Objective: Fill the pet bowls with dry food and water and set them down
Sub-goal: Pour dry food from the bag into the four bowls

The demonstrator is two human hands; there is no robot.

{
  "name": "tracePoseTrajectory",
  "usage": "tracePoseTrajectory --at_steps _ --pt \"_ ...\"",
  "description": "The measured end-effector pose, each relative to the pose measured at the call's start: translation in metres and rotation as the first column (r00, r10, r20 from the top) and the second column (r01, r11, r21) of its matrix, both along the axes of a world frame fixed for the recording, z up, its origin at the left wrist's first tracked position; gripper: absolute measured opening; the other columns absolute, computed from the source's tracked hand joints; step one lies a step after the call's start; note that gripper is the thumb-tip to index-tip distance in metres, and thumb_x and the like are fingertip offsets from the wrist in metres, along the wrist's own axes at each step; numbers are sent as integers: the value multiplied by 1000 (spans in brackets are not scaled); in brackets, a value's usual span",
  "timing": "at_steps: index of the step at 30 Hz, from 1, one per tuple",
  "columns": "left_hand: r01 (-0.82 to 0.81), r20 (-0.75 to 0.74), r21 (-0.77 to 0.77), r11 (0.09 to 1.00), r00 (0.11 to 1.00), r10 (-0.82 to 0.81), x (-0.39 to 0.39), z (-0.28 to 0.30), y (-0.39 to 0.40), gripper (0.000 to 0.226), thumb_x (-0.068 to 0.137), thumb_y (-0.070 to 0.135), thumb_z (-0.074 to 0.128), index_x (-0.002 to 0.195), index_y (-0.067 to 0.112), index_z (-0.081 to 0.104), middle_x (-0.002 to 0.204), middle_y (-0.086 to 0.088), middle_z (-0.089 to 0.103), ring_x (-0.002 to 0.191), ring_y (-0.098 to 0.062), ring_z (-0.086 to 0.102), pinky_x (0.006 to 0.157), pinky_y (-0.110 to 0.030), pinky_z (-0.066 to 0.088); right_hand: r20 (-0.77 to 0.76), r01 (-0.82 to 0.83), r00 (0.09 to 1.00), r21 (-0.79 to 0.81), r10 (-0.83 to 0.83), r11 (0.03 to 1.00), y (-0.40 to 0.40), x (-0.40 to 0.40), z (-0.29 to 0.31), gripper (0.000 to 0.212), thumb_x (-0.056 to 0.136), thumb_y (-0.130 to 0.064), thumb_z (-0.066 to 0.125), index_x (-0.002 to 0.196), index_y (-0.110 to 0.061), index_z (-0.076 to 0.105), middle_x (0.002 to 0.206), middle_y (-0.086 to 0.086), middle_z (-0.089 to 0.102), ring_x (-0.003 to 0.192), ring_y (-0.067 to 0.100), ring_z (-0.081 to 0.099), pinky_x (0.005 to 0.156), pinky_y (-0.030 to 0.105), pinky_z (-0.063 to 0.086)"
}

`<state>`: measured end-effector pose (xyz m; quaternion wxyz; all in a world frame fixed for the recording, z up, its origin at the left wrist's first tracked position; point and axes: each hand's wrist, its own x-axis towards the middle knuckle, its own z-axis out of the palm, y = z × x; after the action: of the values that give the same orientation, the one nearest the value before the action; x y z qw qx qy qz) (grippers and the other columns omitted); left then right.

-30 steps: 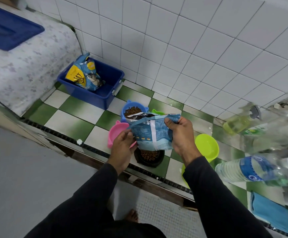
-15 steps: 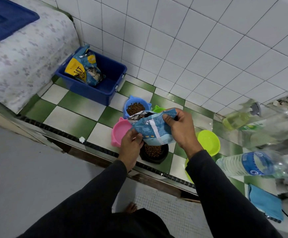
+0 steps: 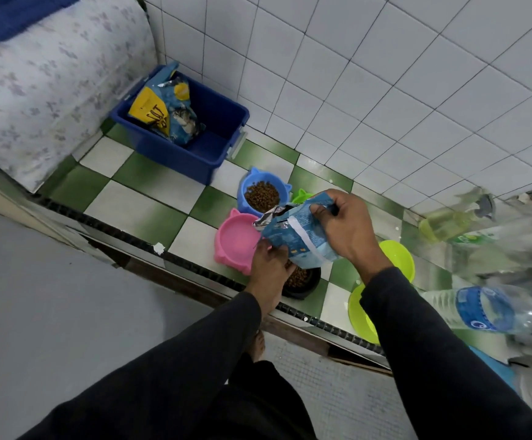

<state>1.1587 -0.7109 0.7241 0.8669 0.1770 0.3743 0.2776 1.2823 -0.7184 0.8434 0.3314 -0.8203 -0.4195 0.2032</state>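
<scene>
Both hands hold a light blue food pouch above the bowls. My left hand grips its lower edge and my right hand pinches its top corner. The pouch's silver open mouth points left, over the empty pink bowl. A blue bowl behind it holds brown kibble. Under the pouch, a black bowl with kibble is partly hidden. Two lime bowls sit to the right, and a small green bowl peeks out behind the pouch.
A blue bin with a yellow and blue food bag stands against the tiled wall at the left. Clear water bottles and a yellowish spray bottle lie at the right. A black drain strip edges the green and white floor.
The pouch has tipped and shifted slightly left toward the pink bowl, its open mouth now pointing left. Both hands keep their hold on it.
</scene>
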Motion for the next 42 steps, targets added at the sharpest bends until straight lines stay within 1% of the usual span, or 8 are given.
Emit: tracePoseTrajectory --at_steps 3,8,13,21,28,34,37,42 --pt "-21 1 -54 998 1000 21 0 3 2 46 106 0 44 150 11 39 148 -23 53 119 -29 63 80 -33 62 47 -47 998 -46 49 998 5 1 -1 12 94 -8 64 89 -15 72 83 3 72 76 23 66 71 34 54" --pt "-27 -5 -108 994 1000 27 -1 9 8 42 107 3 45 136 33 52 136 -4 66 122 -27 66 83 -35 62 115 -92 988 -116 106 989 16 0 -5 14 95 -10 63 89 -21 70 85 -2 69 72 13 60 60 10 41" --pt "-4 -9 -149 989 1000 3 -1 2 9 40 109 7 43 141 30 51 137 -3 66 121 -27 67 97 -45 57 191 -121 969 -197 160 973 25 -3 -6 11 95 -13 62 98 -13 72 92 5 70 81 23 61 69 30 47" --pt "-3 26 -239 971 1000 10 0 -7 9 37 110 8 43 145 19 49 138 -12 65 121 -32 66 90 -45 60 271 -176 931 -250 243 952 38 -13 -5 14 95 -11 61 104 -10 72 102 7 69 85 20 57 74 21 34" --pt "-8 51 -293 956 998 24 -1 -11 11 34 110 8 42 141 17 53 135 -14 67 117 -33 68 79 -43 63 309 -180 908 -319 282 930 47 -22 -5 17 97 -12 57 105 -9 71 103 11 70 84 25 61 73 24 39" --pt "22 67 -314 949 998 -1 -4 -11 10 29 110 9 41 133 16 57 130 -14 69 112 -32 70 79 -43 64 350 -201 877 -355 330 913 51 -27 -6 21 96 -12 56 107 -6 72 106 18 70 91 36 64 75 33 50" --pt "32 65 -323 946 998 -12 -5 -11 10 30 110 9 40 137 14 54 137 -18 64 120 -36 66 84 -46 61 372 -206 861 -367 347 907 52 -28 -8 23 96 -12 56 110 -5 72 109 20 70 94 38 64 81 41 53" --pt "47 65 -312 949 997 -28 -6 -12 9 26 111 11 40 132 16 55 137 -19 64 116 -33 67 80 -43 62 377 -188 863 -375 335 908 53 -31 -13 21 96 -14 57 111 -7 71 108 18 70 92 35 64 76 36 51"
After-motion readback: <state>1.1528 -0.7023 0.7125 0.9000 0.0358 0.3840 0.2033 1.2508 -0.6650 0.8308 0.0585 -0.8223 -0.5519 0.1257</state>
